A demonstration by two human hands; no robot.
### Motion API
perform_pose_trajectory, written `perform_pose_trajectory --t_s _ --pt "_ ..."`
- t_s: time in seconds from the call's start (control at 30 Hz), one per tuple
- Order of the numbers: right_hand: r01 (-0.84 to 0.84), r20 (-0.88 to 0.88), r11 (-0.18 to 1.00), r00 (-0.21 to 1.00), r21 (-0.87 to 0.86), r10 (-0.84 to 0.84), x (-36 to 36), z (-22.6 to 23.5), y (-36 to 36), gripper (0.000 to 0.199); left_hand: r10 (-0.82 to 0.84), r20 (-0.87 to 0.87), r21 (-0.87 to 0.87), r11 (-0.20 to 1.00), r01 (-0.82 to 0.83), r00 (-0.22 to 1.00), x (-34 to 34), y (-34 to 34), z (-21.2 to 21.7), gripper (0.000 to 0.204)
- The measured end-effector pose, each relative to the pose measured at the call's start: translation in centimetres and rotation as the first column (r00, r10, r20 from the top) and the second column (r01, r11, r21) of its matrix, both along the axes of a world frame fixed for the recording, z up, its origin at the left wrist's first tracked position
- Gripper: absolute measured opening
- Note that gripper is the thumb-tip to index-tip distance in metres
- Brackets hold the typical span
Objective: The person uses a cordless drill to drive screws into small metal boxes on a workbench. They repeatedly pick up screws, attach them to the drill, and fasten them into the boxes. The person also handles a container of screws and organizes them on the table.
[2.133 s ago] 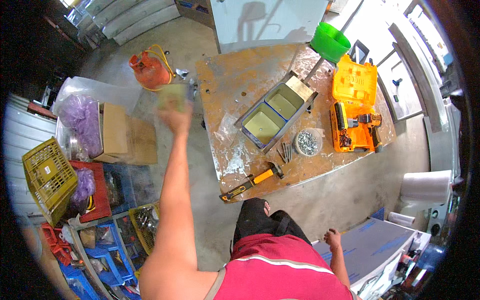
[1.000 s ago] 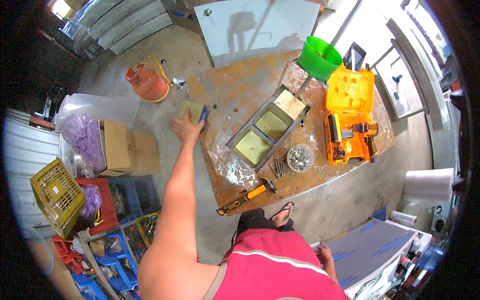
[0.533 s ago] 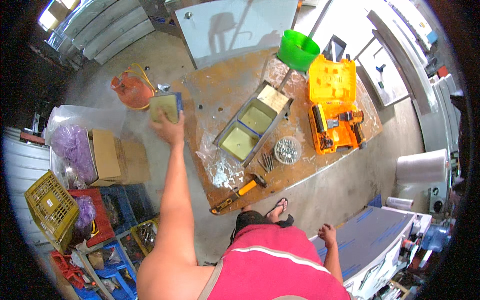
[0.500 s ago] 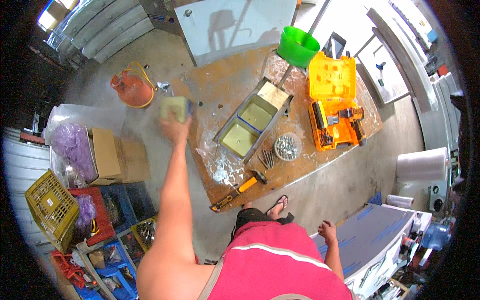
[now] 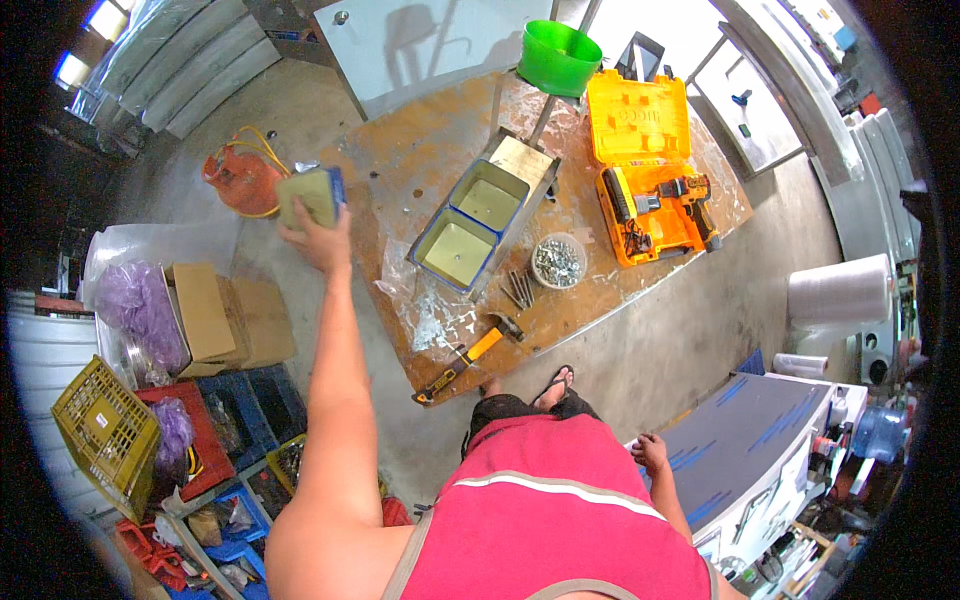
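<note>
Head view. Left hand [image 5: 318,238]: arm outstretched, fingers closed around a small blue-edged rectangular tray [image 5: 312,194], held off the left edge of the counter [image 5: 420,160], above the floor near an orange gas cylinder [image 5: 240,180]. Right hand [image 5: 650,453]: down at the side, loosely curled, holding nothing. On the counter: two matching trays [image 5: 472,222], hammer [image 5: 470,355], bowl of screws [image 5: 558,262]. Handling advice: keep the tray level and grip its rim firmly.

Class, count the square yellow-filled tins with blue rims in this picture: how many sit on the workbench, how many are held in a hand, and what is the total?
On the workbench: 2, the near tin and the far tin
In the left hand: 1, the held tin
Total: 3
</note>
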State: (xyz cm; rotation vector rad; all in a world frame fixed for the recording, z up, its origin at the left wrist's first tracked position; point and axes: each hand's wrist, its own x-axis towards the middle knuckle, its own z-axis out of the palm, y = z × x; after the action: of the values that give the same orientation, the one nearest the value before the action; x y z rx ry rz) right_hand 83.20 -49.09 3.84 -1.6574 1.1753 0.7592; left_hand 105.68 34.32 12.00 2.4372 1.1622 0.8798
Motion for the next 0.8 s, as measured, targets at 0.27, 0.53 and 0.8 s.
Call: perform_pose_trajectory --t_s 0.27,0.53,0.8 --pt "-0.046 0.087 0.998 0.995 0.038 0.043 2.2 0.1 -0.4 0.041 -0.014 -0.075 -0.047 0.999 0.011 0.997 0.1 -1.9 -1.3 0.104" --pt "-0.245 0.056 0.965 0.969 0.093 0.24 8.7 -2.6 -6.8 0.042 0.277 0.025 0.059 0.959 -0.278 0.96 -9.0 -3.2 4.2 0.115" --pt "-0.421 0.013 0.867 0.901 0.266 0.434 19.6 -10.7 -19.2 0.035 0.831 -0.23 -0.147 0.485 -0.862 0.507 -37.9 -24.7 5.6 0.121"
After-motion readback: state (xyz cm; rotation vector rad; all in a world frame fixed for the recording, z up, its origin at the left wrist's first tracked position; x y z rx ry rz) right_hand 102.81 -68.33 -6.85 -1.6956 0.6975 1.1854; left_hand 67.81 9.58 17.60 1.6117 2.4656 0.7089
